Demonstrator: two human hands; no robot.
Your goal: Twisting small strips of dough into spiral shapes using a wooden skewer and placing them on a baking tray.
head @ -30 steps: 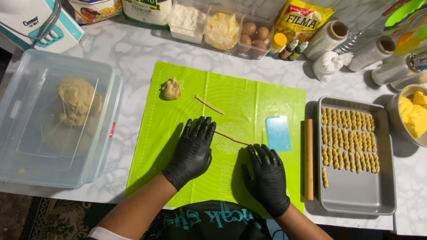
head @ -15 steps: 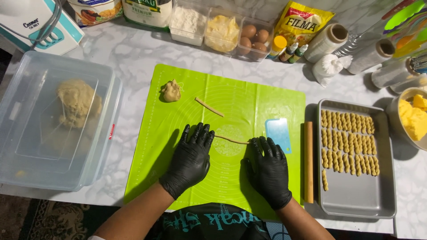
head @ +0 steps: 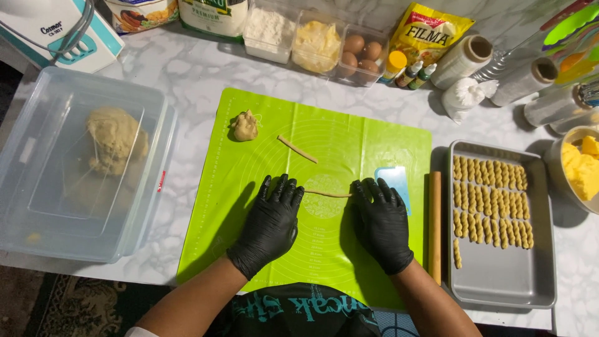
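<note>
- The green mat (head: 349, 143) lies on the marble counter (head: 193, 81); both black-gloved hands press flat on its near half.
- Left hand (head: 269, 224): fingers spread and released, tips touching the left end of a thin dough rope (head: 327, 194).
- Right hand (head: 382, 224): fingers flat and released, resting on the rope's right end.
- A second dough rope (head: 297, 149) and a dough lump (head: 245, 126) sit toward the mat's far left.
- A blue scraper (head: 397, 181) lies at the mat's right edge; a wooden rolling pin (head: 435, 224) and a tray (head: 499, 287) of twisted pieces sit right of the mat.
</note>
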